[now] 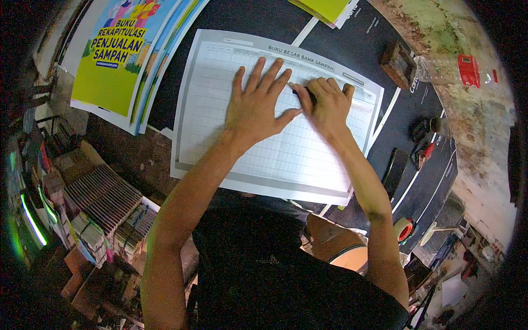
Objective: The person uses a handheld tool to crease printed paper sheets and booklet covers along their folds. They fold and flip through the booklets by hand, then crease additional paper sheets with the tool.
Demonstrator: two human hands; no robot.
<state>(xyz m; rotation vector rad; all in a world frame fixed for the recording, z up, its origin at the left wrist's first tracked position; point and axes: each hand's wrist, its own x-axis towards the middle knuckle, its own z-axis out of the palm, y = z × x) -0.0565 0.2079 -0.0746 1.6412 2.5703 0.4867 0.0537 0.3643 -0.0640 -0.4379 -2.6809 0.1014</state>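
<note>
A large printed ledger sheet with a grid of rows and columns lies on the black work surface. My left hand rests flat on its upper middle, fingers spread, holding nothing. Just to the right, my right hand has its fingers curled over the sheet. A small dark object shows between thumb and fingers; most of it is hidden, so its kind cannot be made out. The two thumbs are close to each other.
Printed covers are stacked at the upper left, and yellow-green sheets at the top. On the right are a wooden block, a plastic bottle and a tape roll. Bundled paper stacks stand lower left.
</note>
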